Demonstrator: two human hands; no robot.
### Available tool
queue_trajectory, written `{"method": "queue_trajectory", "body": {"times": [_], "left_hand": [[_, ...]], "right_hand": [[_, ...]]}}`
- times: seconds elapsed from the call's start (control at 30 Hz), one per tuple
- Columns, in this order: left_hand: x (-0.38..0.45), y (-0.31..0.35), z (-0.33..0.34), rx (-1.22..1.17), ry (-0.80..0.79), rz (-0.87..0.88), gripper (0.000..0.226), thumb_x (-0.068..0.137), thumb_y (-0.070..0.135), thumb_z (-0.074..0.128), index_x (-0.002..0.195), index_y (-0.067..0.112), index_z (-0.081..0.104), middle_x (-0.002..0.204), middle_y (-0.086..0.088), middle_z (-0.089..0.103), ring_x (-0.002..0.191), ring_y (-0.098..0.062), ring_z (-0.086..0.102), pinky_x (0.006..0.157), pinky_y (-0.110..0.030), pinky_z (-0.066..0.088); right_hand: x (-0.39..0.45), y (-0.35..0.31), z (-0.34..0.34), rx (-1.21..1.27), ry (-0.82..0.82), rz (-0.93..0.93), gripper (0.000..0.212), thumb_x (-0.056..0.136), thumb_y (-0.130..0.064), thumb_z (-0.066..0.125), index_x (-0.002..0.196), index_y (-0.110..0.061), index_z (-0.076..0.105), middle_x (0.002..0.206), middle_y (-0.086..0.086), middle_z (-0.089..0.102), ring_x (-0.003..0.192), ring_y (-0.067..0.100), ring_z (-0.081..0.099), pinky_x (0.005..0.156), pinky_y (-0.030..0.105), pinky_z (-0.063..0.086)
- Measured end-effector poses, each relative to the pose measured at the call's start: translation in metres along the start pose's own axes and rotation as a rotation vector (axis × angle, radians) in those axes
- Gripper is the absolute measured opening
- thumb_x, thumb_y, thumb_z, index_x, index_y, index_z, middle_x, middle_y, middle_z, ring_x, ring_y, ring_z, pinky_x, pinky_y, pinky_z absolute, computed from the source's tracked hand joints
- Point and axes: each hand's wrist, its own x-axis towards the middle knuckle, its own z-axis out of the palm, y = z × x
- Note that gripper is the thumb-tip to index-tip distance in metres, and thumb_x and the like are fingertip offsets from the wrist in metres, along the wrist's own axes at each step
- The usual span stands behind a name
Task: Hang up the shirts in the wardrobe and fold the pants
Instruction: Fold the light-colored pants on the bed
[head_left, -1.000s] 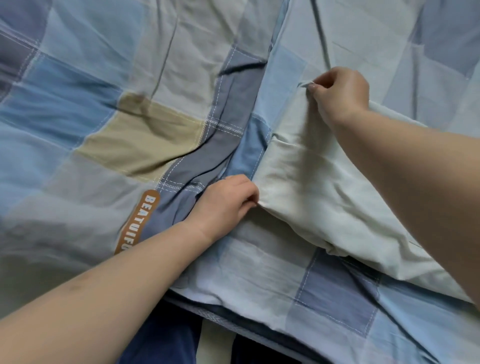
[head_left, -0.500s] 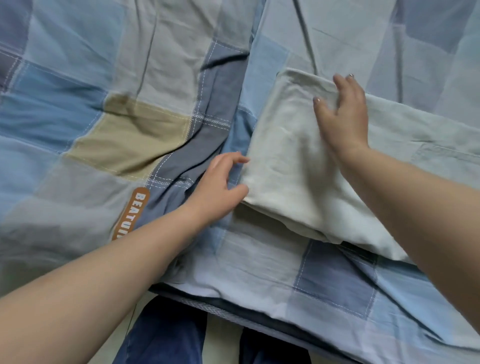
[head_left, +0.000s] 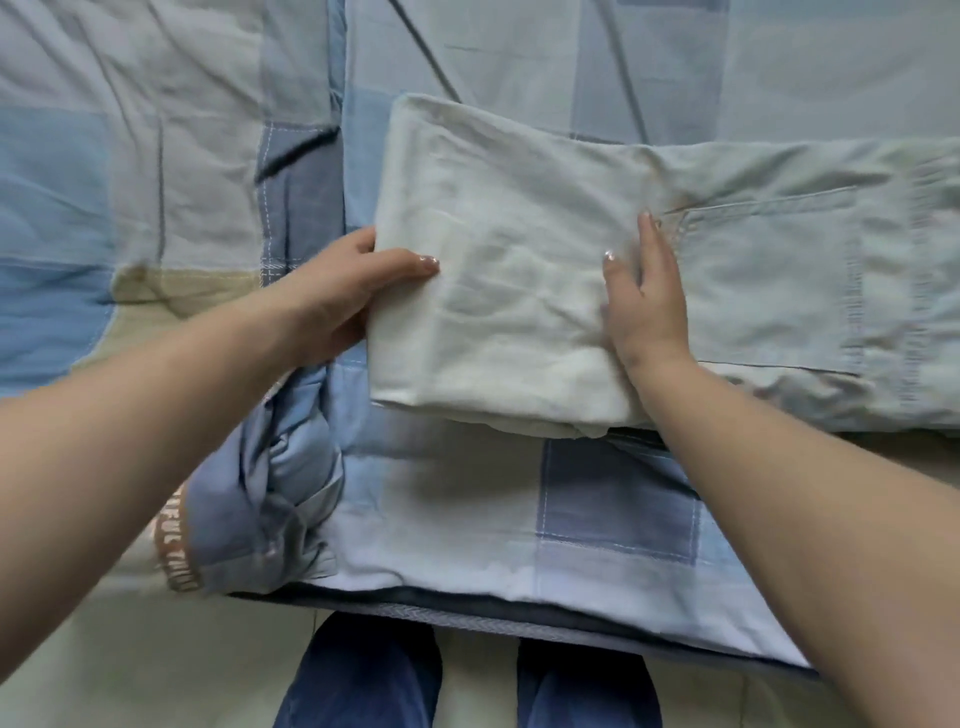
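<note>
The pale pants (head_left: 519, 270) are lying partly folded on the patchwork quilt (head_left: 156, 182), the pocket end stretching off to the right. The folded left edge is being gripped by the left hand (head_left: 343, 291), thumb on top and fingers tucked beneath. The cloth is being pressed flat by the right hand (head_left: 644, 301), its fingers straight, beside the pocket (head_left: 769, 275).

The pants (head_left: 519, 291) lie on the bedspread (head_left: 156, 156), folded end to the left, pocket (head_left: 769, 280) to the right. The left hand (head_left: 337, 296) holds their left edge; the right hand (head_left: 644, 306) rests on top, just left of the pocket.
</note>
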Motion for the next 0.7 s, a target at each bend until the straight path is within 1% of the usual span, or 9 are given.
{"method": "queue_trajectory", "body": {"times": [0.13,0.27,0.3,0.37,0.43,0.47,0.53,0.63,0.7], "left_hand": [[-0.020,0.035,0.044,-0.034,-0.112,0.061,0.030,0.075,0.012,0.057,0.106,0.012,0.058,0.082,-0.001,0.072,0.078,-0.016,0.070,0.066,-0.028,0.056],[-0.027,0.065,0.097,0.016,-0.229,0.099,0.047,0.074,0.010,0.062,0.120,0.013,0.052,0.094,-0.009,0.062,0.094,-0.033,0.054,0.091,-0.052,0.042],[-0.027,0.069,0.112,0.024,-0.260,0.109,0.044,0.076,0.010,0.060,0.118,0.017,0.053,0.093,-0.006,0.063,0.092,-0.031,0.056,0.088,-0.050,0.046],[-0.027,0.077,0.150,0.035,-0.319,0.141,0.039,0.078,0.010,0.057,0.115,0.022,0.053,0.089,0.000,0.064,0.082,-0.020,0.061,0.071,-0.034,0.054],[-0.024,0.082,0.186,0.019,-0.352,0.169,0.041,0.081,0.008,0.055,0.118,0.024,0.051,0.081,0.003,0.062,0.069,-0.014,0.061,0.056,-0.025,0.055],[-0.020,0.084,0.208,0.021,-0.374,0.178,0.046,0.084,0.006,0.054,0.125,0.025,0.047,0.076,0.005,0.062,0.063,-0.011,0.061,0.051,-0.022,0.054],[-0.009,0.087,0.243,0.025,-0.405,0.191,0.058,0.091,0.000,0.050,0.142,0.025,0.033,0.068,0.009,0.063,0.054,-0.008,0.060,0.046,-0.017,0.051],[0.009,0.086,0.309,0.029,-0.431,0.162,0.073,0.094,-0.003,0.048,0.150,0.032,0.018,0.063,0.002,0.061,0.049,-0.011,0.058,0.045,-0.017,0.049],[0.020,0.081,0.344,0.017,-0.436,0.130,0.078,0.093,-0.003,0.050,0.151,0.035,0.015,0.067,-0.003,0.057,0.052,-0.013,0.053,0.047,-0.019,0.051]], "right_hand": [[-0.042,0.020,-0.008,0.165,-0.022,0.105,0.055,0.097,-0.021,0.048,0.147,-0.012,0.029,0.155,0.001,0.026,0.143,0.010,0.020,0.118,0.025,0.012],[-0.082,0.036,-0.021,0.344,-0.044,0.248,0.048,0.098,-0.020,0.047,0.144,-0.015,0.037,0.150,-0.002,0.036,0.133,0.001,0.030,0.112,0.017,0.018],[-0.088,0.038,-0.025,0.402,-0.059,0.297,0.046,0.098,-0.020,0.047,0.143,-0.015,0.039,0.149,-0.002,0.038,0.132,0.002,0.032,0.112,0.018,0.019],[-0.093,0.041,-0.037,0.576,-0.095,0.402,0.040,0.099,-0.021,0.045,0.138,-0.014,0.048,0.140,-0.002,0.050,0.127,0.006,0.044,0.110,0.026,0.031],[-0.094,0.044,-0.047,0.711,-0.130,0.512,0.026,0.099,-0.016,0.043,0.111,-0.009,0.064,0.104,-0.001,0.068,0.091,0.000,0.062,0.084,0.021,0.047],[-0.094,0.048,-0.055,0.700,-0.130,0.543,0.023,0.098,-0.008,0.043,0.091,-0.012,0.064,0.082,-0.002,0.066,0.067,-0.008,0.059,0.067,0.013,0.046],[-0.098,0.052,-0.059,0.722,-0.123,0.601,0.035,0.096,0.002,0.042,0.075,-0.025,0.050,0.071,-0.010,0.051,0.048,-0.014,0.050,0.049,0.001,0.037],[-0.097,0.063,-0.075,0.998,-0.007,0.717,0.030,0.095,0.005,0.044,0.095,-0.024,0.051,0.079,-0.016,0.047,0.051,-0.019,0.049,0.048,-0.002,0.036],[-0.096,0.067,-0.087,1.161,0.077,0.703,0.026,0.096,0.001,0.044,0.105,-0.020,0.056,0.074,-0.011,0.056,0.057,-0.010,0.053,0.053,0.009,0.043]]}}
